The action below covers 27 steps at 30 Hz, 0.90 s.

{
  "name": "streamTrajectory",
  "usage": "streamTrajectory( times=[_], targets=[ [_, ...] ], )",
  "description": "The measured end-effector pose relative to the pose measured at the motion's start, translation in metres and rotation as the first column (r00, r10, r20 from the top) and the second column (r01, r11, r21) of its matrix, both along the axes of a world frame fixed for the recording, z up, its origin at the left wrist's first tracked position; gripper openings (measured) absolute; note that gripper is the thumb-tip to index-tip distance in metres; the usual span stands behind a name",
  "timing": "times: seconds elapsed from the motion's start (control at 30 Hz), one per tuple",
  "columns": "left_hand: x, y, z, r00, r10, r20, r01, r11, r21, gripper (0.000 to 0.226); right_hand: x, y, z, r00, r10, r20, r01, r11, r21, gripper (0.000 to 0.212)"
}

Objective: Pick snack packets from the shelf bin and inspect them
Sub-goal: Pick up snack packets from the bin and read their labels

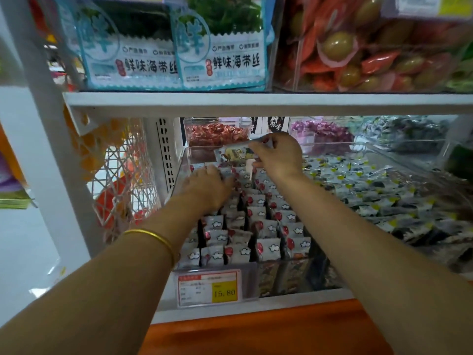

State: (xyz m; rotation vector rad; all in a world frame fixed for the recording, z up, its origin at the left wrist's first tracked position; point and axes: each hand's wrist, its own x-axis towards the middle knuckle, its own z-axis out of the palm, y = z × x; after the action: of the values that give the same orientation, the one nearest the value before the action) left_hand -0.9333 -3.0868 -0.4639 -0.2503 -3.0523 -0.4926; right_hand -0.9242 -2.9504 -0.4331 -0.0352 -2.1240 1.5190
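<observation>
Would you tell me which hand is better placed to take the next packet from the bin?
Probably left. The left hand is down on the stocked packets; the right hand pinches a raised packet.

white packets (266,248) with red-and-cloud print, gold bangle (153,237), yellow price tag (210,288)

Your way in lies between the shelf board (268,101) and the bin (180,172) rim. The post (41,129) blocks your left, rear boxes (217,124) the back; packets (266,248) fill the bin.
</observation>
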Motion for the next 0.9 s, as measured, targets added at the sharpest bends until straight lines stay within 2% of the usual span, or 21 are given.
streamTrajectory(
  times=[0.2, 0.33, 0.53, 0.63, 0.77, 0.9],
  targets=[
    [-0.015, 0.004, -0.005, 0.991, 0.093, 0.094, -0.081, 0.99, -0.117, 0.077, -0.019, -0.008, -0.001, 0.999, 0.043, 0.014, -0.044, 0.998, 0.042, 0.026],
    [-0.01, 0.003, 0.001, 0.987, 0.104, 0.126, -0.08, 0.98, -0.182, 0.078, -0.027, -0.017, -0.001, 0.996, 0.084, 0.021, -0.085, 0.995, 0.052, 0.024],
    [0.01, 0.004, 0.009, 0.987, 0.035, 0.157, 0.005, 0.97, -0.243, 0.071, -0.043, -0.035, 0.002, 0.991, 0.137, -0.009, -0.131, 0.963, 0.235, 0.018],
    [0.024, 0.001, 0.008, 0.991, 0.044, 0.128, -0.007, 0.961, -0.276, 0.072, -0.05, -0.046, 0.004, 0.985, 0.17, -0.015, -0.145, 0.883, 0.446, 0.019],
    [0.044, 0.0, 0.014, 0.995, 0.015, 0.094, 0.018, 0.937, -0.349, 0.071, -0.058, -0.062, 0.0, 0.969, 0.235, 0.08, -0.233, 0.752, 0.616, 0.02],
    [0.062, -0.011, 0.019, 0.997, -0.046, -0.061, 0.001, 0.803, -0.596, 0.064, -0.063, -0.075, -0.014, 0.965, 0.222, 0.14, -0.255, 0.666, 0.701, 0.025]
  ],
)
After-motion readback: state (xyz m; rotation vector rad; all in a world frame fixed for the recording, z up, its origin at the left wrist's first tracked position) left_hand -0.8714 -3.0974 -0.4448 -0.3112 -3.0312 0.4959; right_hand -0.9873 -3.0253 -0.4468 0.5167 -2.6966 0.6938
